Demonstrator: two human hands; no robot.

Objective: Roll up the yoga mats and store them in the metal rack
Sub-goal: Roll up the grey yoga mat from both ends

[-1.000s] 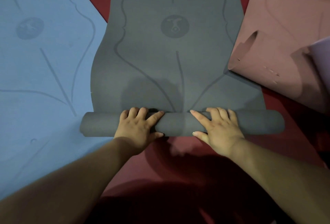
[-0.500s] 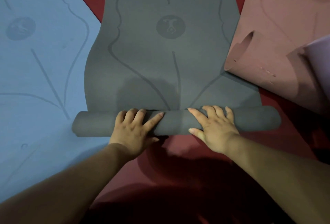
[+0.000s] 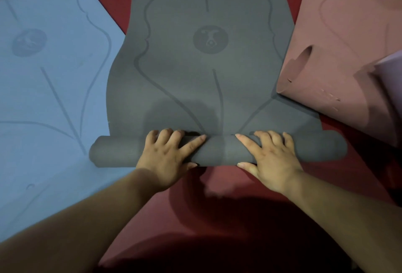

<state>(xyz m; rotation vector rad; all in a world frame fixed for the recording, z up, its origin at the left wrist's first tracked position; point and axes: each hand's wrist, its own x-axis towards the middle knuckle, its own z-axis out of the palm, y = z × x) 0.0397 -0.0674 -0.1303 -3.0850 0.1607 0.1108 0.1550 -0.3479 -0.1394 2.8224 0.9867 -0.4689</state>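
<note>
Light: dim and soft, falling from behind the person.
Shadows: a rounded one on the grey mat point(image 3: 180, 116) just past its rolled end; a big dark one on the floor point(image 3: 217, 229) at the bottom.
Sharpness: soft, fine texture smeared.
Edges: wide-angle bowing.

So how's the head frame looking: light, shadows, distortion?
Head view: dim, no glare; a dark shadow covers the red floor at the bottom, a fainter one lies on the grey mat just beyond the roll; the wide-angle lens bows the mat's side edges; left hand and right hand look sharp.
</note>
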